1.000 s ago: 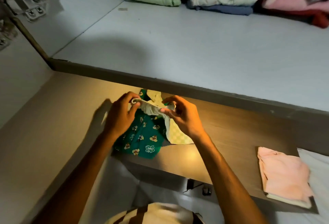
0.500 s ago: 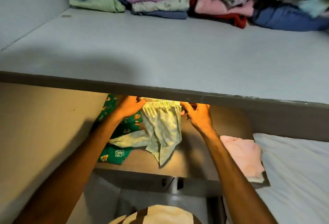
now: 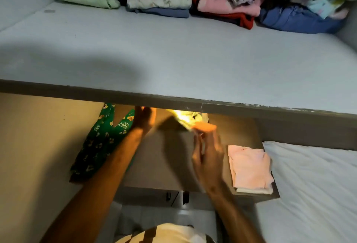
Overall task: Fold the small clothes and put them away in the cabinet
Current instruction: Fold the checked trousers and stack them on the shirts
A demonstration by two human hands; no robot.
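Pale green shorts (image 3: 186,117) lie bunched in bright light on the wooden surface (image 3: 168,157), just under the cabinet shelf edge. My right hand (image 3: 207,146), blurred by motion, pinches them at its fingertips. My left hand (image 3: 144,120) rests apart from them to the left, fingers spread and partly hidden by the shelf edge, holding nothing. It lies beside green printed trousers (image 3: 100,142), spread flat on the left. A folded pink garment (image 3: 250,167) sits at the right end of the surface.
The grey cabinet shelf (image 3: 173,57) fills the upper view, with several stacks of folded clothes (image 3: 222,1) along its back wall and bare room in front. A white bed sheet (image 3: 313,184) lies at the lower right.
The pale shorts hung spread between both hands; now they are bunched at my right fingertips. My left hand has let go and moved left. The view has tilted up toward the shelf.
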